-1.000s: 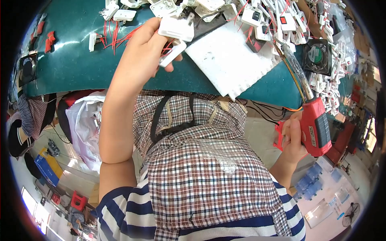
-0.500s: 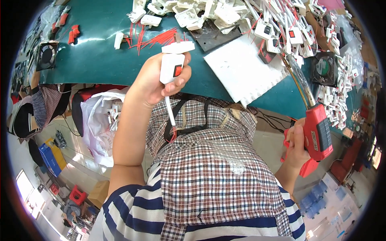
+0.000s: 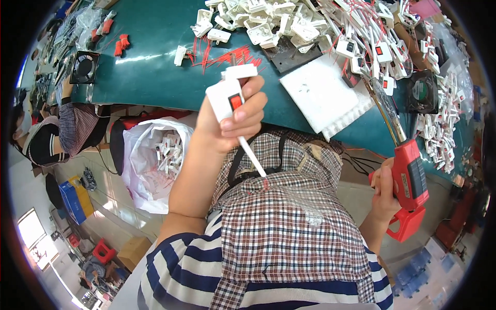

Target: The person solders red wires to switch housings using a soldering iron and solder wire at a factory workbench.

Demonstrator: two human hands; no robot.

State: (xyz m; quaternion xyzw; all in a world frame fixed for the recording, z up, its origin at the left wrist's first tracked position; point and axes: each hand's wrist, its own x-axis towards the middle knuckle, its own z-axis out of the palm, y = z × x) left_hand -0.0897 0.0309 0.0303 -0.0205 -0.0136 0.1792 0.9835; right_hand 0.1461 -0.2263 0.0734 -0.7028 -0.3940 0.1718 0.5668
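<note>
My left hand (image 3: 219, 132) is closed around a white plug housing (image 3: 221, 99) with a red rocker switch, held up in front of the table edge. Metal prongs rise from its upper end. A short white cable (image 3: 251, 156) slants down from it, with thin red wire at its tip over my checked apron. On the right, my right hand (image 3: 383, 199) grips a red and black soldering gun (image 3: 408, 175) by its handle. The gun's long metal tip points up toward the pile of switches on the table, well apart from the plug.
White plastic shells (image 3: 263, 26) lie heaped at the back, near loose red wires (image 3: 240, 54). A white foam pad (image 3: 318, 95) rests at the table's front. Small black fans (image 3: 85, 67) stand at both sides. A bag of white parts (image 3: 134, 170) hangs left; another person sits beyond.
The view has shifted, so the table stands further right in it. My left hand has tilted the plug, and its cable now slants to the lower right. The soldering gun stays in my right hand.
</note>
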